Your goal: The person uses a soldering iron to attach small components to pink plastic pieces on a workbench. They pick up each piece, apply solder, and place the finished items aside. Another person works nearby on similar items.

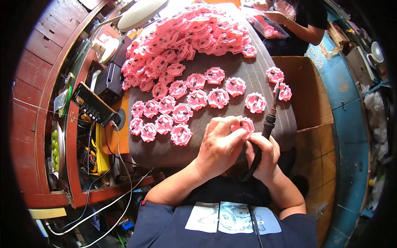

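Observation:
My left hand (218,144) is closed, pinching a small pink plastic part (245,125) with a notched outline near the table's front edge. In my right hand (268,156) a soldering iron (269,120) with a black grip is held upright, its metal tip pointing away from me. The right fingertips meet the left ones just below the pink part; whether they also grip something tiny cannot be seen. Several similar pink parts with dark middles (197,99) lie spread left of and beyond my hands. Two more lie by the iron's tip, one partly behind it (285,92).
A large heap of pink parts (182,37) covers the table's far side. At left a phone (93,104) leans on a stand with a cable, beside a black box (111,80) and a lamp (140,14). An open cardboard box (308,91) stands at right. Another person's hand (276,17) is near a clear bag.

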Demonstrator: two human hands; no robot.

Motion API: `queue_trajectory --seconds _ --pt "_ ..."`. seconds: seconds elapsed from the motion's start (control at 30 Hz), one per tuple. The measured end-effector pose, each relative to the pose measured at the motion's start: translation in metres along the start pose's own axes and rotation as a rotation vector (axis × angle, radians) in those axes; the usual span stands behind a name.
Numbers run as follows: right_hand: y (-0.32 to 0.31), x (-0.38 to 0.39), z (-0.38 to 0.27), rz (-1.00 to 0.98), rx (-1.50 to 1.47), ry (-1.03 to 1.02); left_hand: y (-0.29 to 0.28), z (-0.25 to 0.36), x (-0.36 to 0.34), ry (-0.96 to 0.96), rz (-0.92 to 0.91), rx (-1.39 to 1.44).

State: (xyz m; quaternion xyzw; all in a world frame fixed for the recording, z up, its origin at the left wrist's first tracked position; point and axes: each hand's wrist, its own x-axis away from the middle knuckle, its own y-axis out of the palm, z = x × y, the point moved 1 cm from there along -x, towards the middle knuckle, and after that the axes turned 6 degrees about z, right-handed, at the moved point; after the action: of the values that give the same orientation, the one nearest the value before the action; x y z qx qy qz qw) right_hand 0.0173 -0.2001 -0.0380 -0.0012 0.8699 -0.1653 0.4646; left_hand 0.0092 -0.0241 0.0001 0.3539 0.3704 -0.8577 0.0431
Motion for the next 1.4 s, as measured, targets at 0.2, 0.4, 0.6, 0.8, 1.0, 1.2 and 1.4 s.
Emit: queue_trajectory --seconds 0.2,0.4,0.6,0.8,1.0,1.2,1.4 --pt "0.010 -0.001 0.002 0.029 -0.013 0.015 -0.002 -0.011 0.004 -0.069 0.028 0.082" --pt "0.015 -0.010 0.004 0.007 0.053 -0.035 0.000 -0.018 0.007 -0.076 0.022 0.103" --pt "0.022 -0.015 0.005 0.005 0.062 -0.008 -0.003 -0.015 0.005 -0.087 0.035 0.153" --pt "0.024 -0.008 0.008 0.071 -0.085 0.153 0.002 -0.020 0.005 -0.122 0.005 0.137" --pt "0.024 -0.006 0.011 0.063 -0.031 0.109 0.006 -0.024 0.007 -0.127 0.028 0.157" --pt "0.022 -0.011 0.009 0.022 0.042 0.068 0.006 -0.022 0.006 -0.097 0.019 0.115" --pt "0.020 0.002 0.010 0.121 -0.043 0.035 0.004 -0.018 0.004 -0.093 -0.002 0.073"
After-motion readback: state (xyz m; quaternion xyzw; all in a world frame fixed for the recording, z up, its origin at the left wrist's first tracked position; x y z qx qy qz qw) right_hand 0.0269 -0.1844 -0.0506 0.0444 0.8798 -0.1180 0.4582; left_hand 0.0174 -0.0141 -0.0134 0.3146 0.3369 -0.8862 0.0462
